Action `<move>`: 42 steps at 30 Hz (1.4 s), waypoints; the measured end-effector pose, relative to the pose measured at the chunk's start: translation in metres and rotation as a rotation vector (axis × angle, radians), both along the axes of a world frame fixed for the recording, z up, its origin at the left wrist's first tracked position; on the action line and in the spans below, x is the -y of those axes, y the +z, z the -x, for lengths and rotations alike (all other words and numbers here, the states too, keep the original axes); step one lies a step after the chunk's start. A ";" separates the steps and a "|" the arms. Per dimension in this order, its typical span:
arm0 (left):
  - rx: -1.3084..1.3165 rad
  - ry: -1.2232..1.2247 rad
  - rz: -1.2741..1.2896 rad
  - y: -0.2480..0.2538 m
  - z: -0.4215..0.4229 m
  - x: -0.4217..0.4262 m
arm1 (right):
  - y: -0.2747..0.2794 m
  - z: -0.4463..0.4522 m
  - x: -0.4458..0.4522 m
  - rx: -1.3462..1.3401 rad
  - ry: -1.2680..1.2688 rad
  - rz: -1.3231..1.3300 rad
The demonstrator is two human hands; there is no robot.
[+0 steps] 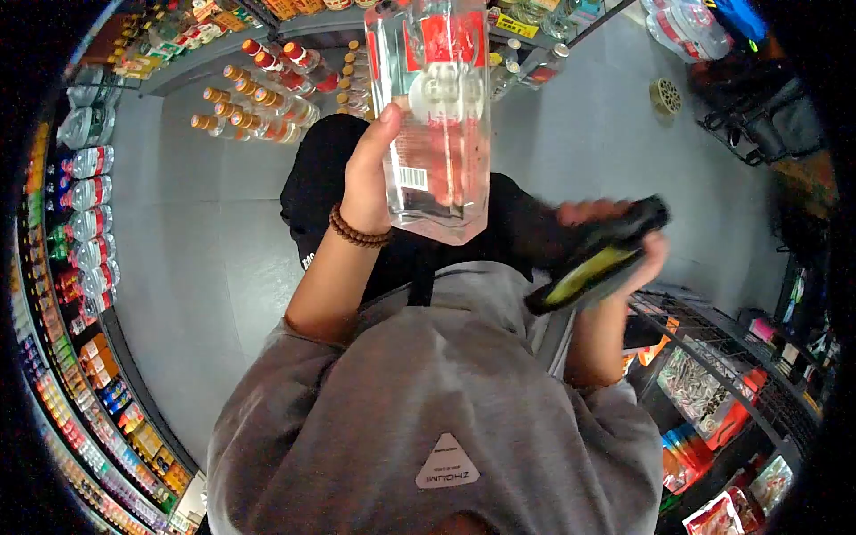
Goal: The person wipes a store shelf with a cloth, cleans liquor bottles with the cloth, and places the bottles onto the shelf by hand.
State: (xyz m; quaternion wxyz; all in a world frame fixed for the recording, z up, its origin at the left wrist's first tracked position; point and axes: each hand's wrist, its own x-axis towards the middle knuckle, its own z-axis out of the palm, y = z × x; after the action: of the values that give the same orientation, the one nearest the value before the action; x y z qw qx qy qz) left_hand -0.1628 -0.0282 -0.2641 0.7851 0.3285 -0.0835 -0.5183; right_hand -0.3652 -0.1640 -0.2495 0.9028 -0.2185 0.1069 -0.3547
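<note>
As far as could be judged, the work was partway along: both things were already in hand, and neither had been set down. The clear square-sided bottle [459, 143], with its red-and-white label, was raised in front of the person's lap, its base toward the chest and its top cut off by the edge of the view. The left hand [367, 174] was closed around its side, thumb on the near face. The right hand [644, 266] gripped a black-and-yellow-green item [588, 276], too blurred to identify, well apart from the bottle. Whether the bottle's surface had been dealt with could not be told.

Beyond the dark-trousered legs [332, 165], orange-capped bottles [272, 96] and red-capped bottles [308, 61] stood on the gray floor [196, 196]. The legs lay between the torso and that group, and the raised bottle hid part of the area behind it. Large water bottles [92, 192] lined the left side, and a black wire rack [713, 366] with packaged goods stood close by the right forearm, leaving less room there.
</note>
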 end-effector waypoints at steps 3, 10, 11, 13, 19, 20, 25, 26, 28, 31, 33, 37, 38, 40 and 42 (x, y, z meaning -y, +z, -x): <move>-0.148 -0.030 0.171 -0.012 0.003 -0.004 | 0.026 0.001 0.038 -0.135 -0.289 0.084; -0.156 -0.160 0.191 -0.006 0.020 0.001 | 0.038 -0.065 0.028 0.044 -0.207 0.614; -0.151 -0.185 0.196 -0.010 0.019 0.000 | 0.015 -0.071 0.023 -0.278 -0.393 0.997; -0.134 0.039 0.154 0.006 0.029 0.011 | 0.029 -0.083 -0.003 -0.114 0.019 0.716; -0.141 0.101 0.003 -0.013 0.000 0.001 | 0.003 -0.048 -0.025 -0.079 0.453 0.650; -0.163 0.063 0.023 -0.005 0.000 -0.001 | -0.011 -0.046 -0.021 -0.069 0.469 0.689; -0.372 0.093 0.230 -0.001 -0.004 0.005 | -0.041 -0.009 -0.057 -0.727 0.301 0.361; -0.372 0.102 0.231 -0.001 -0.004 0.004 | -0.048 -0.004 -0.053 -0.786 0.194 0.416; -0.245 0.015 0.242 -0.002 -0.004 0.001 | -0.039 -0.008 -0.042 -0.756 0.022 0.095; -0.191 -0.066 0.212 -0.007 0.001 -0.002 | 0.010 -0.027 -0.028 -0.637 0.018 0.314; -0.182 0.015 0.063 -0.007 0.008 -0.001 | 0.011 -0.035 -0.023 -0.724 -0.109 0.644; -0.142 0.016 0.026 -0.005 0.019 0.003 | 0.023 -0.056 -0.003 -0.567 -0.286 1.423; -0.036 0.013 0.016 -0.005 0.019 0.003 | 0.029 -0.057 -0.004 -0.562 -0.151 1.434; 0.123 0.016 -0.017 -0.004 0.017 0.004 | 0.028 -0.056 -0.007 -0.544 -0.111 1.496; 0.149 0.075 -0.089 0.001 0.015 0.004 | 0.024 -0.048 -0.015 -0.521 -0.035 1.589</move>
State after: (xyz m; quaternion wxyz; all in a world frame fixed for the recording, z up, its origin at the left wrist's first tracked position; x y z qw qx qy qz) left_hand -0.1774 -0.0323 -0.2628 0.7802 0.4037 -0.1063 -0.4659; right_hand -0.3169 -0.1488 -0.2253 0.4210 -0.8632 0.0337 -0.2766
